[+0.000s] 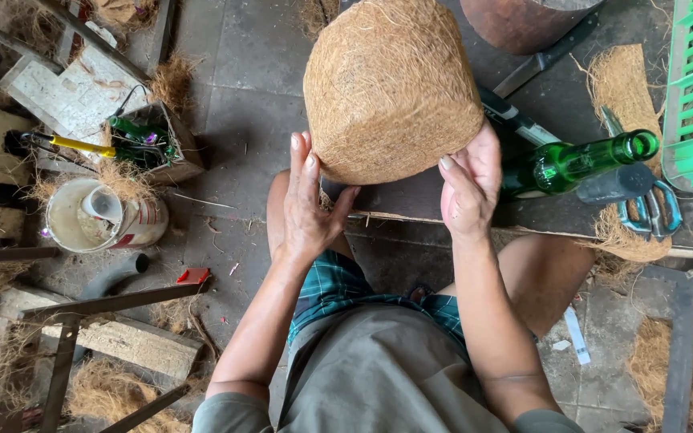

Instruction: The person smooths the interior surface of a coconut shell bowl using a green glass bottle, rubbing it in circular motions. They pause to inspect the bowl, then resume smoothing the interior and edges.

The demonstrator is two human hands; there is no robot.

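Item: coir fibre pot, inverted on the worktop edge, between your hands. Your left hand and right hand, fingers spread, press its sides. Green glass bottle and scissors lie just right.

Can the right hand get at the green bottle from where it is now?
Probably yes. The right hand rests on the coir pot, and the green bottle lies just beside it on the board, with nothing between them.
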